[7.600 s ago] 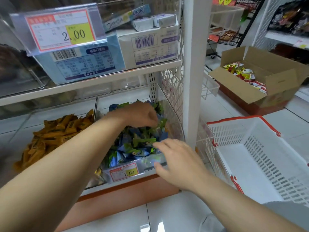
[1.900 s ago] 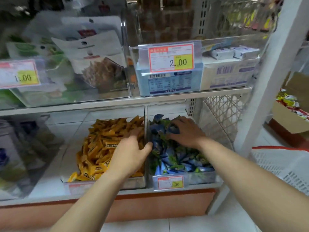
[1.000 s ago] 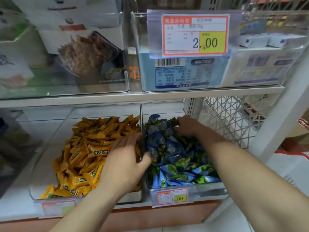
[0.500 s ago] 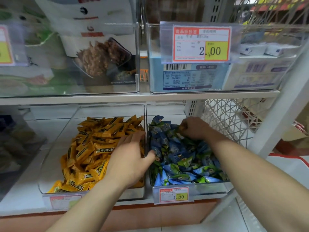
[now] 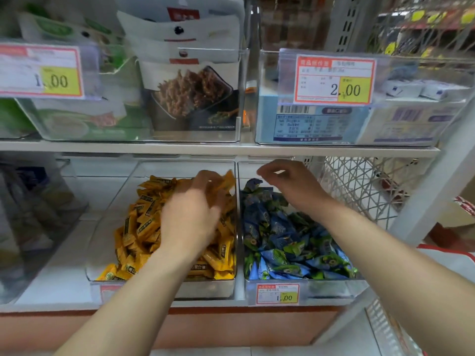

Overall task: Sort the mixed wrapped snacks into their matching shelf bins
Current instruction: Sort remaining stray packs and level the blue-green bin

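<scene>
Two clear bins sit side by side on the lower shelf. The left bin (image 5: 205,290) holds a pile of yellow wrapped snacks (image 5: 144,227). The right bin (image 5: 331,289) holds blue and green wrapped snacks (image 5: 282,240). My left hand (image 5: 190,217) is blurred over the yellow pile, and its fingertips pinch a yellow snack (image 5: 226,181) lifted near the divider at the back. My right hand (image 5: 290,186) hovers above the back of the blue bin, fingers loosely curled and apart, with nothing in them.
The upper shelf (image 5: 231,149) carries clear bins of bagged and boxed goods behind price tags. A white mesh side panel (image 5: 359,186) and a slanted white post (image 5: 437,181) close the right side. A red-rimmed white basket (image 5: 447,255) sits at lower right.
My right hand has lifted out of the blue bin and opened. My left hand has slid toward the back of the yellow bin, and a yellow snack now shows at its fingertips.
</scene>
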The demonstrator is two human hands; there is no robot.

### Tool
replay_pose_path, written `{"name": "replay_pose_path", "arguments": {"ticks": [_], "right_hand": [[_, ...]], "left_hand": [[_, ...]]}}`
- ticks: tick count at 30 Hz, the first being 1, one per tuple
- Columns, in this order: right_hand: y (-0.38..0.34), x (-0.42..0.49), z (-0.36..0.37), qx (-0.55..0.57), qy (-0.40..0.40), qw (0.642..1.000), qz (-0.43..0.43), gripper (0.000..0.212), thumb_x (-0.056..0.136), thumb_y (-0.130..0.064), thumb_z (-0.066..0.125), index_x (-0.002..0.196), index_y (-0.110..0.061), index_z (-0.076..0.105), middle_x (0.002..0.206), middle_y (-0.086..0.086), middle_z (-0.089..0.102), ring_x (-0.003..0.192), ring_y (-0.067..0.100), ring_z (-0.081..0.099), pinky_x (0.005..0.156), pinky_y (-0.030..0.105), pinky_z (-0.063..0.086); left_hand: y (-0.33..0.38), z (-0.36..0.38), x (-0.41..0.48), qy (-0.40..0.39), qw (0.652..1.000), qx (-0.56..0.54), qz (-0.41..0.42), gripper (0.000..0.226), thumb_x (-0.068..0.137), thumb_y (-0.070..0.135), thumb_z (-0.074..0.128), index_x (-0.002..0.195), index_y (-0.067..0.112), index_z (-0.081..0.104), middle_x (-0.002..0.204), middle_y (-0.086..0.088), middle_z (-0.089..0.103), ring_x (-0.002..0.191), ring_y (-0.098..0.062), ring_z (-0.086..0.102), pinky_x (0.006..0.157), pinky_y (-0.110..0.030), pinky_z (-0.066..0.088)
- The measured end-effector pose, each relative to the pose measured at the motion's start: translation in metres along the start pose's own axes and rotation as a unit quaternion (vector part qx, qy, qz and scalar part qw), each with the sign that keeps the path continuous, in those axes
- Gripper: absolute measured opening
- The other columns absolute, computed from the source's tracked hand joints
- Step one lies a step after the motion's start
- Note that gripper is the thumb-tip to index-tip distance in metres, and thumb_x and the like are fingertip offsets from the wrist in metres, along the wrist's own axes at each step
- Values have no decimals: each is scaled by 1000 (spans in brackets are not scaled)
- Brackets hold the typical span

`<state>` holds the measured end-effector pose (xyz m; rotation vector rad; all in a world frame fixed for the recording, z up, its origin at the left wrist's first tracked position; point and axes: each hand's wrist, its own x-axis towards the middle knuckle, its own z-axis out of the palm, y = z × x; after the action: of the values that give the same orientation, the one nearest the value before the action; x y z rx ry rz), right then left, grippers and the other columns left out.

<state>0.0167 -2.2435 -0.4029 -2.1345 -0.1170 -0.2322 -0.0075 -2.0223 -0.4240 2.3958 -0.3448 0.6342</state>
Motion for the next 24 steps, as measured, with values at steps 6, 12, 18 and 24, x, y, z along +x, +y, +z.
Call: {"name": "replay_pose_path", "arguments": {"ticks": [6, 12, 18, 24], "right_hand": [[43, 50, 30, -250, -146, 956, -35, 39, 90, -33, 66, 128, -28, 60, 142, -3, 50, 130, 16, 46, 105, 30, 36], [67, 58, 33, -394, -313, 861, 74, 82, 82, -75, 55, 152, -44, 26, 156, -2, 25, 138, 33, 30, 112, 48, 31], [77, 30, -27, -422, -293, 848, 128, 57, 93, -57, 53, 141, -27, 51, 141, 1, 46, 122, 24, 51, 101, 38, 44], [51, 24, -49, -588, -181, 783, 85, 33, 83, -57, 59, 96, -29, 69, 97, -4, 66, 86, 19, 61, 69, 32, 46]], "left_hand": [[1, 5, -1, -34, 998, 44, 39, 38, 89, 46, 58, 123, 30, 58, 114, 3, 61, 106, -22, 56, 77, -33, 48], [-4, 30, -12, -190, 981, 32, 14, 52, 84, 60, 57, 131, 39, 45, 126, 9, 56, 118, -16, 45, 82, -32, 48], [-9, 32, -11, -174, 984, 8, 20, 50, 79, 60, 57, 124, 45, 43, 122, 16, 59, 116, -13, 49, 80, -32, 50], [-9, 35, -12, -165, 986, 17, 16, 54, 81, 59, 59, 130, 40, 46, 123, 15, 59, 116, -13, 48, 77, -28, 44]]}}
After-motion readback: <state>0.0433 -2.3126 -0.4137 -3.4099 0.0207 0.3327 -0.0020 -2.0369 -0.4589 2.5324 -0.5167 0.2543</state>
